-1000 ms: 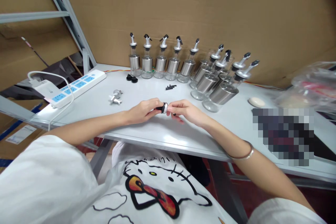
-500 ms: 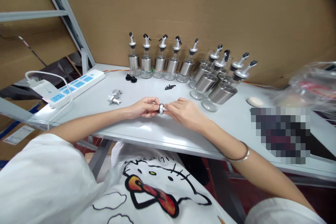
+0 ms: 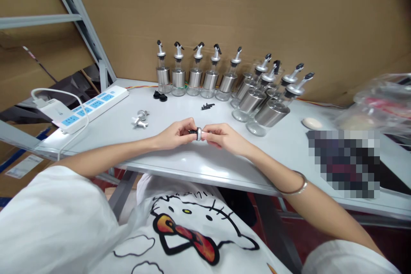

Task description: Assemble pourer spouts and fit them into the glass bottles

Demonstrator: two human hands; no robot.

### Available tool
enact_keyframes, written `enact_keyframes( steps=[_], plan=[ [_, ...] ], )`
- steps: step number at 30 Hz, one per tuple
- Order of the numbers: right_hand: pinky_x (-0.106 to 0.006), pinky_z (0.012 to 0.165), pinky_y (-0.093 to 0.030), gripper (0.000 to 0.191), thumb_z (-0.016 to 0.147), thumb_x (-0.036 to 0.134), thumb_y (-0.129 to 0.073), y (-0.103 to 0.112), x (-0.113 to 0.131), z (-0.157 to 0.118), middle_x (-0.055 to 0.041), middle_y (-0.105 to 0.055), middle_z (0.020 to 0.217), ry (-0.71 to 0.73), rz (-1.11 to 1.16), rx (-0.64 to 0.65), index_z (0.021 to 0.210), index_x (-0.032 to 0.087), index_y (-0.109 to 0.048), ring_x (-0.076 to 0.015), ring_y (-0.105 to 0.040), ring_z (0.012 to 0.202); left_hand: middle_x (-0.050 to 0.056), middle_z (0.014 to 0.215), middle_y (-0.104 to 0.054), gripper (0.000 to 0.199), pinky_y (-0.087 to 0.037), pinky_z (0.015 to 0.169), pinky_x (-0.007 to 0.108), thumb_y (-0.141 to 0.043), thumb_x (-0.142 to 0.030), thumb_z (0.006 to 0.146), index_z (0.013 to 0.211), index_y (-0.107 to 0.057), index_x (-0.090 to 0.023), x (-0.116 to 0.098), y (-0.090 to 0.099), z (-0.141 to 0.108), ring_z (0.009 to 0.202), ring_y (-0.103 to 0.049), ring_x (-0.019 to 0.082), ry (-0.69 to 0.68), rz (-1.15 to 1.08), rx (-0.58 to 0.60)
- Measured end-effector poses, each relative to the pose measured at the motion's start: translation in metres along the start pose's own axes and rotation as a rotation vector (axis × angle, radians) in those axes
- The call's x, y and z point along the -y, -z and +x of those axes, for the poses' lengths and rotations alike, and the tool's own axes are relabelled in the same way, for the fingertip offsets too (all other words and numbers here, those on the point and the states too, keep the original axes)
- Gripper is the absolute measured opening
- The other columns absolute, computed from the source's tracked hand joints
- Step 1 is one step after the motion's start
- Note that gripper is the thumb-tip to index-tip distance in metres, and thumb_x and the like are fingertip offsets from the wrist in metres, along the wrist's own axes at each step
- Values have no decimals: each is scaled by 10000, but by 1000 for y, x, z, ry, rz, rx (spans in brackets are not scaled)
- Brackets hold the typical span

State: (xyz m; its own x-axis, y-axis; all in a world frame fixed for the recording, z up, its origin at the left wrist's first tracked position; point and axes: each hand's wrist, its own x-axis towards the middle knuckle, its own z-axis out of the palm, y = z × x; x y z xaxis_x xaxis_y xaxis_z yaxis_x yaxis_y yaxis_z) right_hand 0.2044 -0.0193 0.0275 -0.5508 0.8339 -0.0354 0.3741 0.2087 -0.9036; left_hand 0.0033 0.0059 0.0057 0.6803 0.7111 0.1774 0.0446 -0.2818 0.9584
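Near the table's front edge, my left hand [image 3: 175, 135] and my right hand [image 3: 226, 138] meet at a small silver and black pourer top [image 3: 199, 134]. My left fingers pinch its black ribbed end, and my right fingers grip its silver spout side. Farther left lie loose silver pourer parts [image 3: 140, 119]. Two black stoppers [image 3: 160, 96] rest close to the bottles. Several small black pieces [image 3: 208, 106] lie beyond my hands. Behind them stands a row of glass and steel bottles [image 3: 211, 80] with pourer tops fitted.
A white power strip [image 3: 93, 109] with a plugged-in cable is on the left of the table [image 3: 192, 162]. To the right are a pale oval object [image 3: 312, 123], a clear plastic bag [image 3: 379, 105] and a blurred-out dark item. Cardboard [image 3: 224, 8] stands behind.
The fingers of both hands have shifted around the pourer top, so its black ribbed end now shows between my left fingers. The things on the table have stayed put.
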Motion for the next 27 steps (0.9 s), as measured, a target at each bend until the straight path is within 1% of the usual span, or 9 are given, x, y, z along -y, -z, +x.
enact_keyframes(
  steps=[2,6,9,13,16,20,22,25,27],
  plan=[
    [-226,498,-295,352,859,489,-505,0,-1,0,49,-416,551,71,-63,-51,753,160,-571,-91,-366,499,-75,624,-458,337,-274,426,161,-659,-423,780,787,-434,-171,0,2,0,452,-366,23,2,-16,-3],
    [-234,564,-324,376,914,479,-451,0,-3,-1,11,-519,629,209,-336,-149,798,158,-608,-106,-408,562,-71,610,-505,342,-281,379,155,-651,-425,795,794,-408,-185,0,5,0,389,-372,18,39,-87,3],
    [-233,565,-328,394,931,498,-419,-1,-5,-1,11,-525,614,231,-451,-197,817,165,-597,-109,-423,540,-72,608,-514,327,-294,392,153,-653,-408,798,810,-420,-180,0,6,1,383,-388,15,37,-88,-22],
    [-222,536,-306,316,889,498,-512,-4,-5,-2,62,-434,562,226,-542,-374,930,187,-550,-96,-384,482,-69,625,-505,301,-339,445,166,-655,-380,788,831,-450,-164,4,8,2,427,-433,25,-51,-92,-39],
    [-216,524,-302,239,907,436,-503,-5,-3,-4,74,-419,549,251,-536,-377,934,200,-533,-85,-370,458,-37,705,-564,272,-408,483,191,-643,-332,779,913,-484,-157,5,10,3,467,-512,48,-98,-103,1],
    [-217,524,-333,164,895,357,-521,0,-1,-3,79,-416,516,223,-436,-399,918,196,-540,-80,-400,453,-37,668,-598,237,-435,489,199,-578,-309,837,999,-502,-154,2,10,2,440,-540,59,-93,-20,-80],
    [-223,532,-397,169,867,339,-539,2,-2,-2,65,-488,557,177,-243,-329,950,191,-523,-88,-476,478,-33,642,-608,274,-436,486,194,-582,-358,847,1008,-517,-145,0,10,1,443,-547,64,-91,31,-110],
    [-259,536,-507,311,793,357,-609,1,-1,0,-6,-621,746,86,123,-185,1021,188,-482,-138,-612,618,-22,647,-621,303,-440,492,187,-621,-394,828,974,-541,-139,-3,10,1,461,-550,63,-112,103,-138],
    [-273,531,-541,378,757,366,-649,-1,0,0,-41,-644,837,50,253,-155,1042,188,-477,-161,-641,699,-22,646,-623,288,-435,492,182,-639,-381,821,954,-554,-140,-3,9,0,461,-552,60,-134,147,-149]
  ],
)
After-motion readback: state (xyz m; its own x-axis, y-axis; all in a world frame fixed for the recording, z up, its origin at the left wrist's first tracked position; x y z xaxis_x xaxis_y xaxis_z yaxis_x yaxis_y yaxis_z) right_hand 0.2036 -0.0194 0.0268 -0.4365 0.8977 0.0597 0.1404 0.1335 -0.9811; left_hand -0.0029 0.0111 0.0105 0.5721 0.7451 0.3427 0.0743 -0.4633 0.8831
